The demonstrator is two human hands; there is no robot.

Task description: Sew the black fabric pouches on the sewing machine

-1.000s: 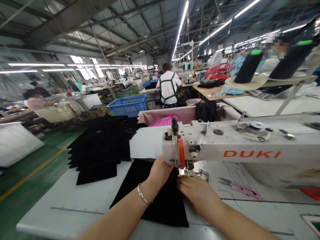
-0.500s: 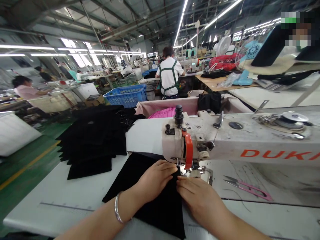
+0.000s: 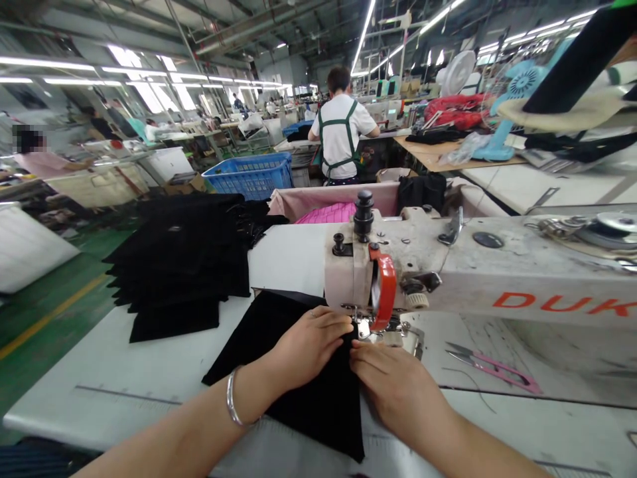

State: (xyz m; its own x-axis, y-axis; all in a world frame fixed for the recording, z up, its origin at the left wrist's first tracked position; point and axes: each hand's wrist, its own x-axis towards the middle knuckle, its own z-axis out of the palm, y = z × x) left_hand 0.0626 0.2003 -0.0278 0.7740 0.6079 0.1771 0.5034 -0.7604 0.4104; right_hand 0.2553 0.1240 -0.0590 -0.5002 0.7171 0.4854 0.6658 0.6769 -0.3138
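Note:
A black fabric piece (image 3: pixel 318 405) lies on the sewing table, its right edge running up to the needle area of a white sewing machine (image 3: pixel 462 269). My left hand (image 3: pixel 311 345) rests flat on top of this piece, fingers stretched toward the presser foot (image 3: pixel 365 326). Close by on the right, my right hand (image 3: pixel 393 382) has its fingers closed at the fabric's right edge; the thumb is hidden. An orange guard (image 3: pixel 385 292) stands in front of the needle, which I cannot make out clearly.
Stacked black fabric pieces (image 3: pixel 174 259) lie at the table's left. Pink-handled thread snips (image 3: pixel 497 368) rest right of my right hand. Behind the machine are a pink-lined bin (image 3: pixel 298 202) and a blue crate (image 3: pixel 249 176). A co-worker (image 3: pixel 341 129) stands beyond, back turned.
The view has shifted slightly, so the machine appears a little higher and farther right. Both hands keep nearly the same place on the black fabric piece.

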